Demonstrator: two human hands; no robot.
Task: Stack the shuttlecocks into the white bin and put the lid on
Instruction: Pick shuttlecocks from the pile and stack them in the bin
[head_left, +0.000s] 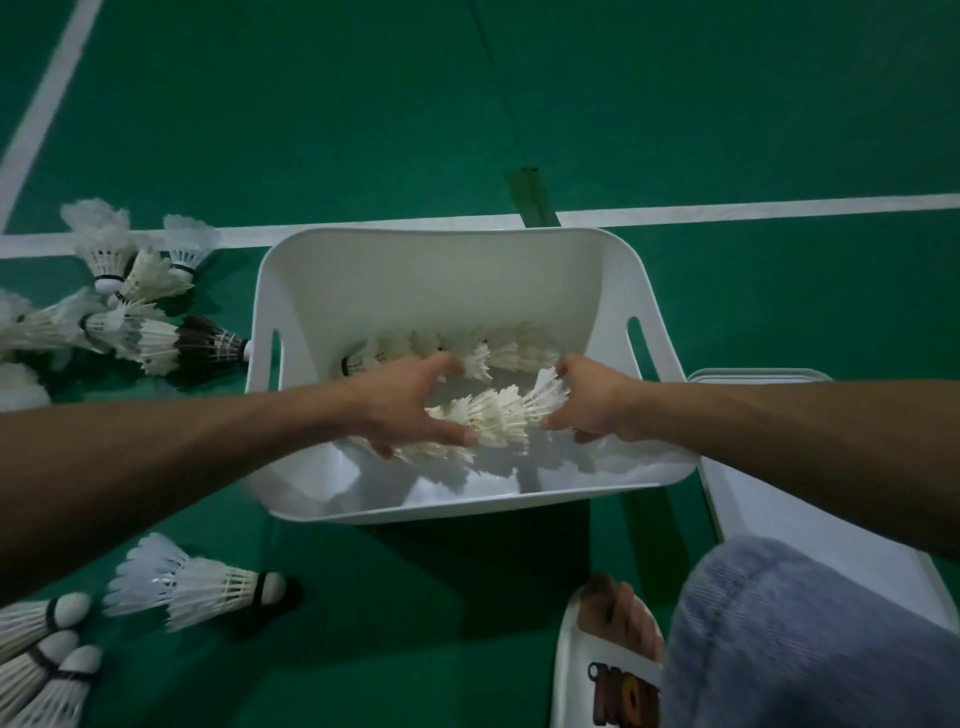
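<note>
The white bin (447, 270) stands on the green court floor. Inside it, my left hand (410, 402) and my right hand (587, 402) grip the two ends of a row of nested white shuttlecocks (493, 415), held just above the bin's floor. Another nested row (498, 351) lies along the bin's far wall. The white lid (810, 530) lies flat on the floor to the right of the bin, partly under my right forearm and knee. Loose shuttlecocks lie outside: a pile (135, 306) at the left and a nested group (197, 584) at the lower left.
White court lines (753, 208) cross the floor behind the bin. A dark bracket with a thin cord (530, 200) sits just past the bin's far rim. My foot in a white slipper (602, 654) and my knee in blue fabric (800, 639) are at the lower right.
</note>
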